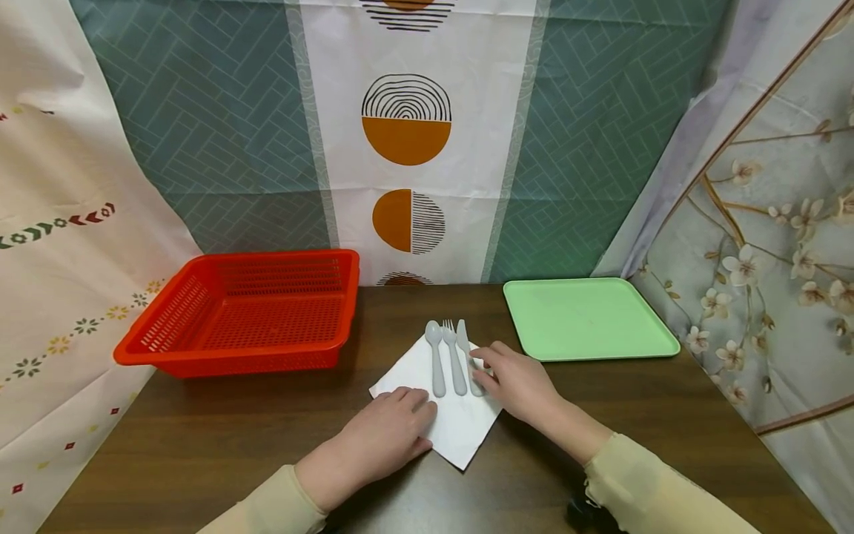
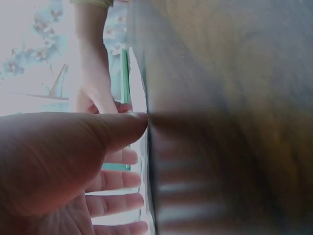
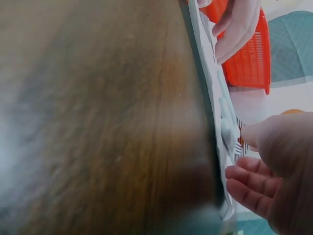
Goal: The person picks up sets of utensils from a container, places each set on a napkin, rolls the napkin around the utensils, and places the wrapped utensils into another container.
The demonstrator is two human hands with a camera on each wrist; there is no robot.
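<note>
A white paper napkin (image 1: 460,437) lies cornerwise on the table. On it a grey spoon (image 1: 437,363), a fork (image 1: 457,363) and a knife (image 1: 462,337) lie side by side, handles toward me. My left hand (image 1: 390,434) rests on the napkin's left edge; in the left wrist view its fingers (image 2: 117,201) are fairly straight and touch the napkin. My right hand (image 1: 520,378) is at the napkin's right side, loosely bent fingers beside the knife and covering part of it. In the right wrist view its fingertips (image 3: 237,188) are at the napkin's edge; no grip shows.
A red perforated plastic basket (image 1: 250,356) stands at the back left of the brown wooden table (image 1: 220,437). A light green tray (image 1: 587,319) lies at the back right. Patterned cloths (image 1: 227,133) hang behind and on both sides. A dark object (image 1: 583,512) is under the right sleeve.
</note>
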